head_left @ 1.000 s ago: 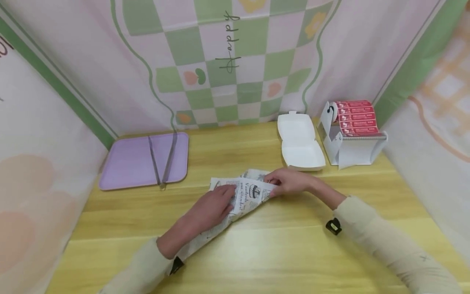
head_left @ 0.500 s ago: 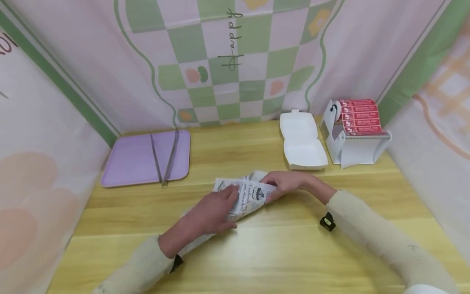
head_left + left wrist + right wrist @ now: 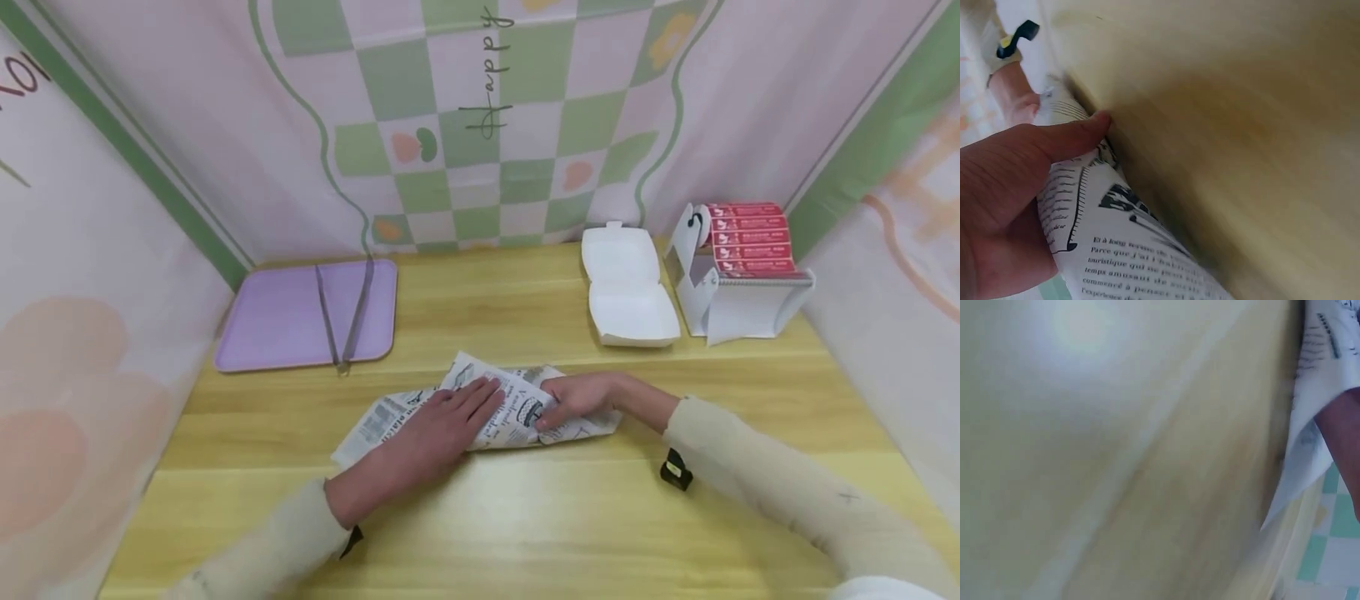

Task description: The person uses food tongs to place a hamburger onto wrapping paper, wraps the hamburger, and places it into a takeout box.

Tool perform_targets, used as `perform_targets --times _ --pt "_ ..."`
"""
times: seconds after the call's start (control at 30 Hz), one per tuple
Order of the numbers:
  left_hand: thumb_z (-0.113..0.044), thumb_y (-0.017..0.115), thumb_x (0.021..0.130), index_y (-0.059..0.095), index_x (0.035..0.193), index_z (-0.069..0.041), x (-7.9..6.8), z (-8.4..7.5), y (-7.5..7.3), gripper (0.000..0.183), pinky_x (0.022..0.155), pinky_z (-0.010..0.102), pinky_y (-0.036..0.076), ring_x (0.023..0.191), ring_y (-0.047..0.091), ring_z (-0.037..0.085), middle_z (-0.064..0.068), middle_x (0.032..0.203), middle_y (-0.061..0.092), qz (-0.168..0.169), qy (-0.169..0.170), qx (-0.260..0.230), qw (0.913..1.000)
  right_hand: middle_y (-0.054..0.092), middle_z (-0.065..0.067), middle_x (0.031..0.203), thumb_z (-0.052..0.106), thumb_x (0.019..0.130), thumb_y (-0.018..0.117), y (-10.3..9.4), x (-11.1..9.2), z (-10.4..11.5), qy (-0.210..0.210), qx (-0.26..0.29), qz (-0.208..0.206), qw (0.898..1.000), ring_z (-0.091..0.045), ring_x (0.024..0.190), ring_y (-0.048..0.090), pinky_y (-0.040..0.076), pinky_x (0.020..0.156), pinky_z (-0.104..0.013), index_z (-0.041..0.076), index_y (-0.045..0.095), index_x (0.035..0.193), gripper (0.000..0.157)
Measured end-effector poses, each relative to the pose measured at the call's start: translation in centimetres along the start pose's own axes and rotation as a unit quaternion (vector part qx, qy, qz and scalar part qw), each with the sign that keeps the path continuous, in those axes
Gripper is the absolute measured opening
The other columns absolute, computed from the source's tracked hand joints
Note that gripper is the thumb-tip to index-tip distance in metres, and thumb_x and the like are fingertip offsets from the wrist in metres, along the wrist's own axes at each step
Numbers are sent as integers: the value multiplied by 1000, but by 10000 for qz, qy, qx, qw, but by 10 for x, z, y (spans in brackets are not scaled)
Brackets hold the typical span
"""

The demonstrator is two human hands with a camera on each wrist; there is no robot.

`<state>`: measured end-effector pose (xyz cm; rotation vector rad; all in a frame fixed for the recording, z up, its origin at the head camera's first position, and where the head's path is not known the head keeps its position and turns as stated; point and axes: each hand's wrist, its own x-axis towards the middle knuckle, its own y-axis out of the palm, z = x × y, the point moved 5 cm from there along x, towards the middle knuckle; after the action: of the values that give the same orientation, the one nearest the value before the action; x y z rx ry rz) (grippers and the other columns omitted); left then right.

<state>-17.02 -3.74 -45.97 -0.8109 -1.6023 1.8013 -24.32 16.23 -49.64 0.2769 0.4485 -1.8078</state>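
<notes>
A sheet of newsprint-patterned wrapping paper (image 3: 506, 414), folded over on itself, lies at the middle of the wooden table. Whatever is inside the folds is hidden. My left hand (image 3: 444, 423) rests flat across the paper's left part, its fingers straight. In the left wrist view the thumb of that hand lies extended along the edge of the printed paper (image 3: 1129, 244). At the right end my right hand (image 3: 583, 397) pinches the paper, thumb on top and fingers tucked under the fold. The right wrist view catches a loose pointed corner of paper (image 3: 1304, 450) beside this hand.
A purple tray (image 3: 255, 321) with metal tongs (image 3: 358, 317) on it stands at the back left. At the back right are an open white clamshell box (image 3: 633, 312) and a dispenser (image 3: 757, 308) with a roll of red labels (image 3: 753, 237). Patterned curtains (image 3: 420, 75) enclose the table.
The paper has turned to lie more level across the table, and its left and right ends now show. My left hand has flattened onto it; my right thumb has come over the top.
</notes>
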Motion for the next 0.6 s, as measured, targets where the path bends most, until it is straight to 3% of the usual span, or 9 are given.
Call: perform_targets --times 0.13,0.27,0.4,0.6 --pt "-4 54 95 16 160 -11 0 2 2 75 112 42 43 154 22 22 7 167 19 -54 150 158 9997 72 -28 102 2 93 58 -2 -4 -1 -428 -193 -260 9986 -2 73 64 53 73 -17 -14 66 109 23" --pt "-1 59 89 14 160 -10 1 2 6 85 111 41 43 155 19 22 7 168 16 -14 236 236 9994 74 -22 97 2 93 59 -5 -11 -3 -596 -101 -307 9977 -1 69 61 50 66 -15 -13 67 105 21" --pt "-10 71 80 11 161 -9 2 2 8 101 112 42 41 155 16 23 8 168 13 62 259 135 9996 75 -14 93 4 95 58 -7 -16 -4 -663 -169 -356 9970 -1 66 59 50 63 -16 -10 69 104 21" --pt "-24 79 75 4 161 -8 2 3 10 114 117 46 36 156 10 24 9 169 6 229 240 52 9994 75 -18 104 6 96 57 -12 -20 -4 -705 -342 -516 9956 -7 78 68 56 72 -22 -7 69 111 23"
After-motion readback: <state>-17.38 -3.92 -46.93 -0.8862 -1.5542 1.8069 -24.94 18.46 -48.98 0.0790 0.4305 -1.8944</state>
